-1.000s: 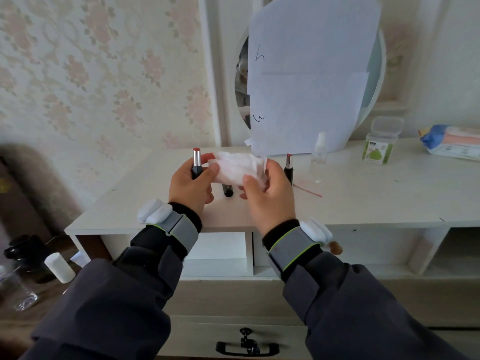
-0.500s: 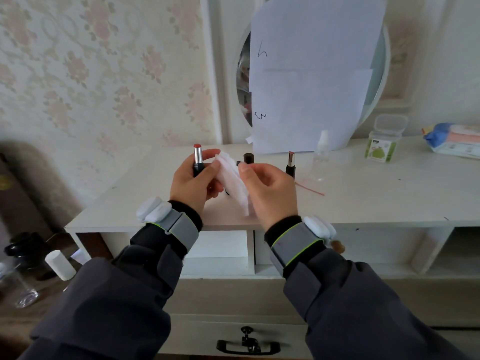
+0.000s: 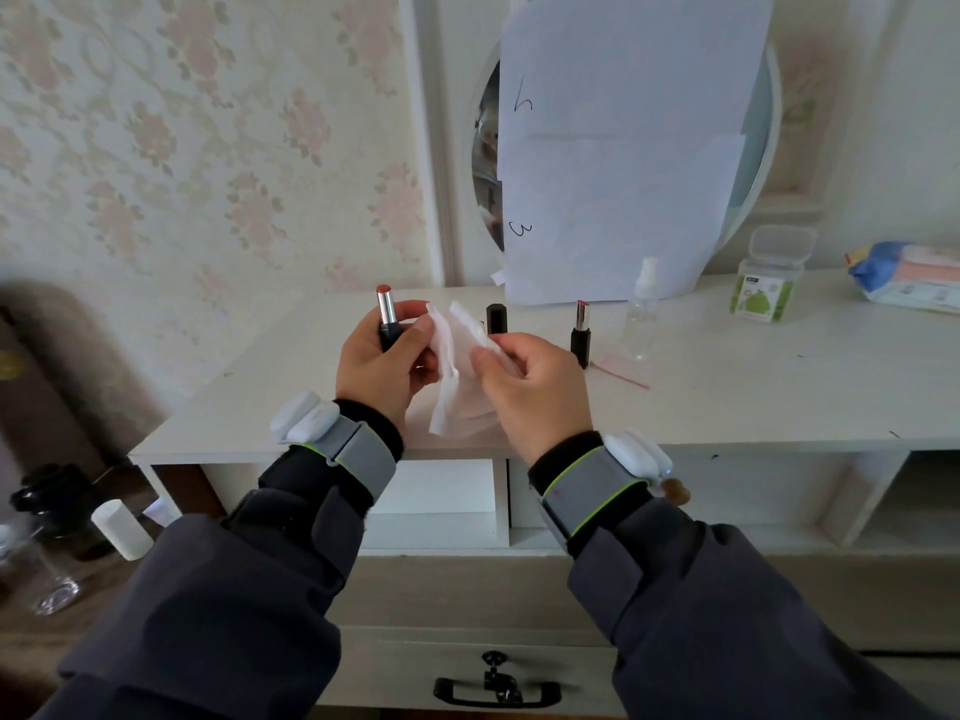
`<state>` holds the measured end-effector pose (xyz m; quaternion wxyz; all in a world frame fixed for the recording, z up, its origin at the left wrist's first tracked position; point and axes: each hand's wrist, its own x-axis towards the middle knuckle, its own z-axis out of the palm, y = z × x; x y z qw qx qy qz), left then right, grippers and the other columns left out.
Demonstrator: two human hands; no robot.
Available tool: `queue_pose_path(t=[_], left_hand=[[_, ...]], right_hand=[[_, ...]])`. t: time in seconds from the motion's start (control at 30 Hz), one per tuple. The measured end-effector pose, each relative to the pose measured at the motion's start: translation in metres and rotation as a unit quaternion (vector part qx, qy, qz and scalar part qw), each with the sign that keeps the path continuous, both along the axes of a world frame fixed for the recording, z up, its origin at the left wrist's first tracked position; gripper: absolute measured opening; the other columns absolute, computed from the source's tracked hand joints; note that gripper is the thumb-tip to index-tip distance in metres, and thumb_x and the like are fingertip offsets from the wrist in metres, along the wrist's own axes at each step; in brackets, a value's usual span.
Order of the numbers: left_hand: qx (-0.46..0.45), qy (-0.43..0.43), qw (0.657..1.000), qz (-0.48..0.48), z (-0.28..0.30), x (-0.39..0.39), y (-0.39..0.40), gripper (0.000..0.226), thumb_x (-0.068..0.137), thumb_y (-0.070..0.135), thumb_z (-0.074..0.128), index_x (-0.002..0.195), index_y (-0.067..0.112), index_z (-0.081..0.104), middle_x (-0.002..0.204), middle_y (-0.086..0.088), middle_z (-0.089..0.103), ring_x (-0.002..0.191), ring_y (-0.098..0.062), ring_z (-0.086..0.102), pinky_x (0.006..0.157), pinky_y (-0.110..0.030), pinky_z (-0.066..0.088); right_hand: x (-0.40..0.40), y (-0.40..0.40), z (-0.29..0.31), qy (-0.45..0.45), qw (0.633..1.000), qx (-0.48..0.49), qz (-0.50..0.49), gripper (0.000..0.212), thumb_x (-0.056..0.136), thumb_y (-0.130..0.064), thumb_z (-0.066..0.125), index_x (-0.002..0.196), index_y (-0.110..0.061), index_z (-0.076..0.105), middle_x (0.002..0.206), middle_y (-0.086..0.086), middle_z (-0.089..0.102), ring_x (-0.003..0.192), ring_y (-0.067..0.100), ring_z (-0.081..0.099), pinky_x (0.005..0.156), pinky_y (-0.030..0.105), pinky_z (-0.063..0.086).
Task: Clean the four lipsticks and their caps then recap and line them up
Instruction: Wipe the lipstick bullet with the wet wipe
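Moved: since a second ago we have folded the wipe (image 3: 457,376) narrower.
Hands: our left hand (image 3: 382,363) grips an uncapped lipstick (image 3: 387,317); right hand (image 3: 530,381) pinches the wipe.
Left: second lipstick (image 3: 581,332) uncapped on the surface (image 3: 779,376); cleaning barely begun.

Soft, even daylight; we see faint shadows under the desk (image 3: 779,387) top. Lower left of frame dim. Wide-angle bending at edges; sleeves slightly soft.
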<state>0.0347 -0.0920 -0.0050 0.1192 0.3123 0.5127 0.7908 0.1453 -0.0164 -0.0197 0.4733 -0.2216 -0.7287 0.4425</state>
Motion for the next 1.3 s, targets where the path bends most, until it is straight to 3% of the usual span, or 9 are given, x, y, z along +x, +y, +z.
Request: queue_pose_path(t=[0.07, 0.2, 0.37, 0.53, 0.77, 0.97, 1.1, 1.23, 1.3], left_hand=[[-0.001, -0.006, 1.0, 0.002, 0.0, 0.0, 0.0, 0.01, 0.096, 0.006, 0.055, 0.097, 0.011, 0.064, 0.063, 0.004, 0.058, 0.05, -0.01, 0.051, 0.05, -0.021, 0.046], [-0.019, -0.019, 0.999, 0.039, 0.003, -0.001, 0.001, 0.007, 0.097, 0.015, 0.055, 0.098, 0.011, 0.061, 0.074, 0.0, 0.057, 0.047, -0.008, 0.049, 0.048, -0.02, 0.044], [-0.026, -0.031, 0.997, 0.066, 0.006, -0.002, -0.002, 0.02, 0.099, 0.029, 0.053, 0.098, 0.008, 0.054, 0.059, 0.001, 0.035, 0.042, -0.012, 0.028, 0.04, -0.017, 0.028], [-0.012, -0.028, 0.999, 0.025, 0.015, 0.004, -0.008, 0.013, 0.1, 0.021, 0.047, 0.091, 0.013, 0.041, 0.06, -0.001, 0.04, 0.044, -0.015, 0.024, 0.045, -0.024, 0.016], [-0.067, 0.092, 0.99, 0.083, 0.022, 0.013, -0.005, 0.009, 0.097, 0.014, 0.05, 0.094, 0.014, 0.041, 0.073, -0.005, 0.049, 0.045, -0.012, 0.039, 0.041, -0.023, 0.031], [-0.09, 0.205, 0.968, 0.117, 0.017, 0.026, -0.011, 0.014, 0.093, 0.019, 0.061, 0.098, 0.031, 0.055, 0.094, 0.006, 0.062, 0.061, -0.013, 0.062, 0.058, -0.024, 0.047], [-0.108, 0.212, 0.967, 0.095, 0.013, 0.034, -0.005, 0.024, 0.089, 0.014, 0.066, 0.095, 0.036, 0.058, 0.09, 0.005, 0.064, 0.067, -0.012, 0.068, 0.061, -0.026, 0.051], [-0.135, 0.183, 0.97, 0.085, 0.003, 0.038, 0.002, 0.026, 0.076, 0.033, 0.072, 0.096, 0.041, 0.057, 0.094, 0.006, 0.067, 0.082, -0.021, 0.069, 0.075, -0.043, 0.056], [-0.14, 0.181, 0.969, 0.09, 0.001, 0.04, 0.004, 0.022, 0.079, 0.028, 0.071, 0.092, 0.037, 0.056, 0.094, 0.006, 0.067, 0.085, -0.021, 0.068, 0.08, -0.047, 0.056]], right_hand=[[0.0, 0.002, 0.0, -0.001, 1.0, 0.003, -0.017, 0.013, 0.087, -0.02, 0.064, 0.081, -0.01, 0.069, 0.069, 0.002, 0.066, 0.068, 0.015, 0.059, 0.066, 0.032, 0.051], [0.002, 0.002, 0.0, 0.022, 0.999, -0.02, -0.039, 0.009, 0.088, -0.019, 0.063, 0.079, -0.017, 0.063, 0.063, -0.011, 0.056, 0.058, 0.001, 0.05, 0.055, 0.011, 0.038], [0.0, -0.003, 0.0, 0.034, 0.997, -0.013, -0.073, 0.009, 0.085, -0.019, 0.064, 0.079, -0.015, 0.059, 0.065, -0.009, 0.056, 0.061, 0.003, 0.049, 0.054, 0.011, 0.039], [0.002, -0.005, 0.004, 0.049, 0.994, -0.046, -0.088, 0.012, 0.085, -0.02, 0.062, 0.077, -0.014, 0.056, 0.061, -0.009, 0.052, 0.055, 0.002, 0.046, 0.049, 0.012, 0.037], [0.003, -0.008, 0.005, 0.07, 0.99, -0.069, -0.096, 0.014, 0.087, -0.021, 0.058, 0.078, -0.011, 0.053, 0.059, -0.01, 0.047, 0.049, 0.0, 0.043, 0.046, 0.012, 0.035], [0.001, -0.009, 0.003, 0.099, 0.987, -0.068, -0.11, 0.012, 0.091, -0.024, 0.056, 0.088, -0.012, 0.055, 0.065, -0.009, 0.053, 0.054, -0.002, 0.049, 0.05, 0.012, 0.038], [0.002, -0.01, 0.004, 0.127, 0.987, -0.044, -0.083, 0.015, 0.093, -0.022, 0.058, 0.085, -0.01, 0.055, 0.064, -0.011, 0.051, 0.056, 0.0, 0.047, 0.052, 0.012, 0.038], [0.004, -0.012, 0.004, 0.151, 0.988, -0.042, -0.005, 0.016, 0.093, -0.019, 0.059, 0.079, -0.012, 0.059, 0.065, -0.008, 0.058, 0.062, 0.004, 0.053, 0.06, 0.018, 0.043], [0.005, -0.012, 0.003, 0.177, 0.983, -0.045, 0.025, 0.022, 0.094, -0.023, 0.053, 0.077, -0.013, 0.063, 0.069, -0.01, 0.062, 0.069, 0.005, 0.058, 0.066, 0.018, 0.045]])
